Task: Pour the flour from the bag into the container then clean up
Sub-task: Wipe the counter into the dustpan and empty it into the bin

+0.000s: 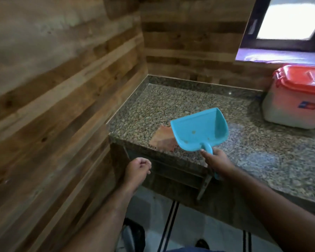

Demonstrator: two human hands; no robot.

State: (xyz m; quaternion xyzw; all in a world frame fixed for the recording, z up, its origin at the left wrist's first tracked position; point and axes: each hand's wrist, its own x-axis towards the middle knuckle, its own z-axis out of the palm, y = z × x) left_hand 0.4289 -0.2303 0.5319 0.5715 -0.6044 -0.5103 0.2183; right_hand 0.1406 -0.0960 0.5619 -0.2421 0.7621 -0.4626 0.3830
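My right hand (216,161) grips the handle of a turquoise dustpan (198,130), held tilted over the front left corner of the granite counter (180,102). A few crumbs lie inside the pan. Under its left edge lies a flat brownish-pink piece, perhaps a cloth or paper (162,140). My left hand (137,170) hovers in front of the counter edge, fingers curled shut with nothing visible in them. The white container (291,108) with a closed orange-red lid stands at the far right of the counter. A faint pale dusting shows on the counter right of the pan.
Wood-panelled walls (62,106) close off the left and back of the counter. A window (289,20) sits above the container. Below the counter edge is a dark recess (173,175), then a tiled floor (198,226) with dark stripes.
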